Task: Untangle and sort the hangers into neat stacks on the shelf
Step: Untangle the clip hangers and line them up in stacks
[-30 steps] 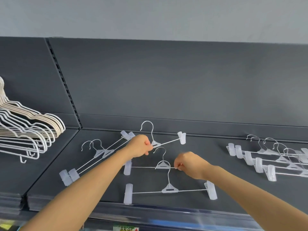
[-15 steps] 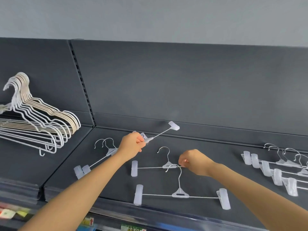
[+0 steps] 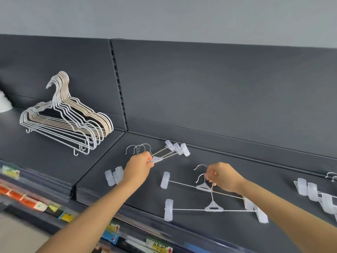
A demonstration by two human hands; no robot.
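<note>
Pinching the centre block of the left clip-hanger stack [image 3: 169, 152] with my left hand [image 3: 138, 168], I have my right hand [image 3: 223, 178] fingers closed on the crossed necks of the tangled pair of hangers [image 3: 203, 187] lying on the shelf [image 3: 237, 157]. Lifting one risks its hook snagging the other's bar and dragging it off the front edge.

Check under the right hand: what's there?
The neck of the lower clip hanger runs up across the upper clip hanger into the fingers of the right hand; two hooks poke out left. Covered: the grip point itself and the shelf beneath the palm.
</note>
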